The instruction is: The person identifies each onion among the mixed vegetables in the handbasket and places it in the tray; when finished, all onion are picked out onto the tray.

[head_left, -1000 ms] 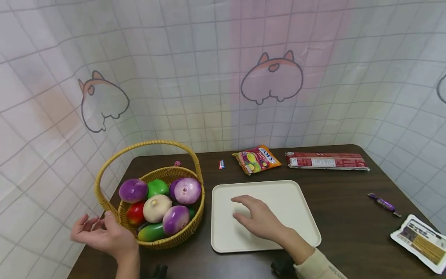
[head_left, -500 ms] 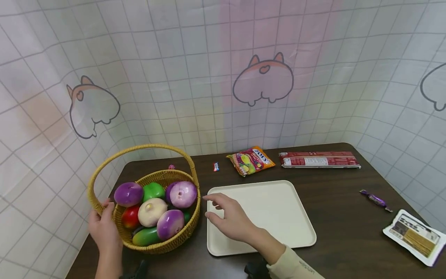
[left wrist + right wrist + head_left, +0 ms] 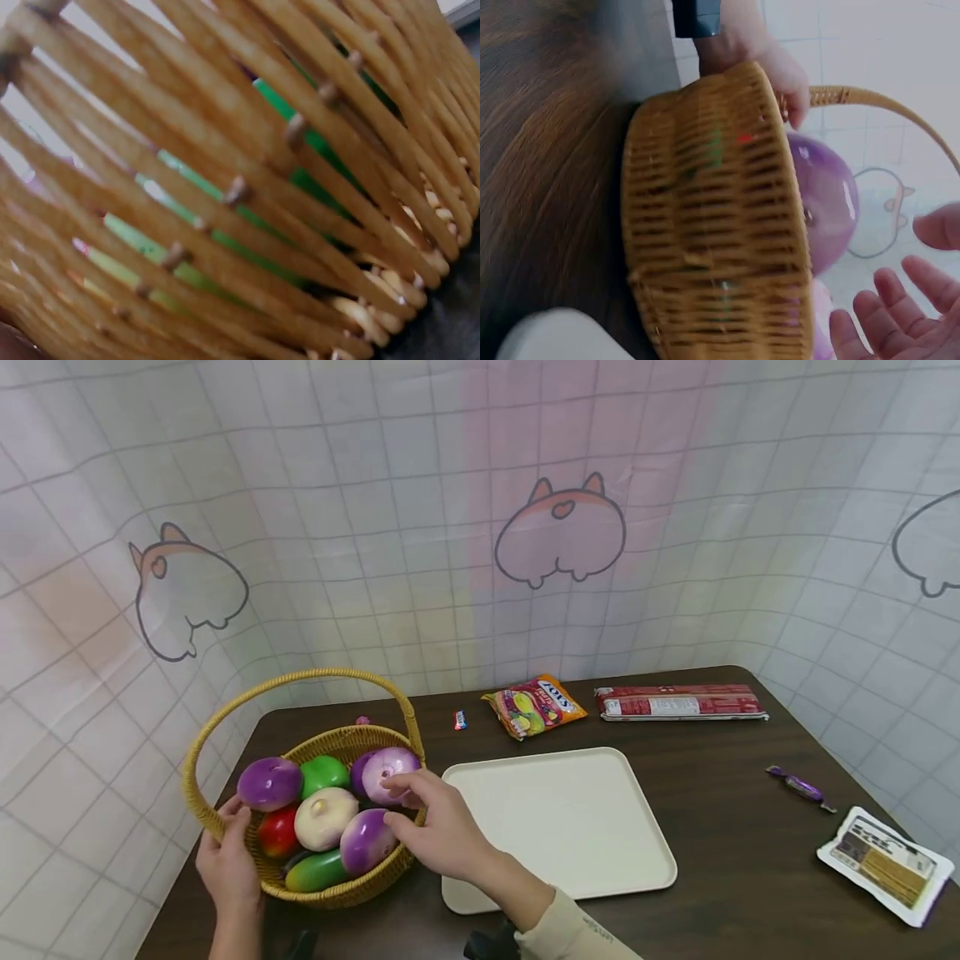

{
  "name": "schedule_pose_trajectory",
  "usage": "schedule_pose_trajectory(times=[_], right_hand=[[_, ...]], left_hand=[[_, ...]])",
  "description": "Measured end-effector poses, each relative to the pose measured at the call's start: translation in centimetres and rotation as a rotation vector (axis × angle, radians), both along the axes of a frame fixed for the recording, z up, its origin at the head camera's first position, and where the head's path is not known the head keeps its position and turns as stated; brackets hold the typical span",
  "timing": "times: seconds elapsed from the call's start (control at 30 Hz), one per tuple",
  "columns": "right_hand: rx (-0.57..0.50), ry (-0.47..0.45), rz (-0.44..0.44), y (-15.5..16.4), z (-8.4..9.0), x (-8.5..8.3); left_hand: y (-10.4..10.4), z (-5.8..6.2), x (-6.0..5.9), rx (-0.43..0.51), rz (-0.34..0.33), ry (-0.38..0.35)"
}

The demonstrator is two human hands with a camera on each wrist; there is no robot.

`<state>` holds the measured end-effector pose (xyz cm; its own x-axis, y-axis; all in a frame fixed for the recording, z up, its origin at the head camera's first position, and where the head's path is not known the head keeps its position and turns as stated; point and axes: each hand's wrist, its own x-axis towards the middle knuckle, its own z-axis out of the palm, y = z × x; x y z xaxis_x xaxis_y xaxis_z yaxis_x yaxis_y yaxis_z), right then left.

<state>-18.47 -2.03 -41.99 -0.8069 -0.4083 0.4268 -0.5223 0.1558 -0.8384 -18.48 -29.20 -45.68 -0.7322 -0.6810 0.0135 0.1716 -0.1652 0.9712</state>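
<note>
A woven basket with a hoop handle stands at the table's left end, full of toy produce: purple onions, a white one, green and red pieces. My left hand grips the basket's left rim, thumb over the edge; in the right wrist view its fingers curl over that rim. My right hand hovers over the basket's right side, between two purple onions. Its fingers are spread and hold nothing. The left wrist view shows only basket weave.
A cream tray lies right of the basket on the dark table. Behind it are an orange snack bag, a long red packet and a small candy. A purple candy and white packet lie at right.
My right hand has moved left off the tray to over the basket's right side. My left hand has closed onto the basket's left rim.
</note>
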Motion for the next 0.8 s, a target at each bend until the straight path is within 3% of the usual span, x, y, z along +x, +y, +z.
schedule_pose_trajectory(times=[0.07,0.2,0.43,0.8], right_hand=[[0.021,0.022,0.010,-0.3,-0.3,-0.1],[0.168,0.109,0.009,-0.6,-1.2,0.1],[0.403,0.315,-0.052,-1.6,-2.6,0.9],[0.454,0.364,-0.240,-3.9,-3.7,1.5]], left_hand=[[0.4,-0.1,-0.2,-0.012,0.000,0.016],[0.7,-0.5,-0.3,-0.053,0.020,0.024],[0.2,-1.6,-0.1,-0.179,0.152,0.083],[-0.1,-1.4,-0.1,-0.213,0.167,0.098]])
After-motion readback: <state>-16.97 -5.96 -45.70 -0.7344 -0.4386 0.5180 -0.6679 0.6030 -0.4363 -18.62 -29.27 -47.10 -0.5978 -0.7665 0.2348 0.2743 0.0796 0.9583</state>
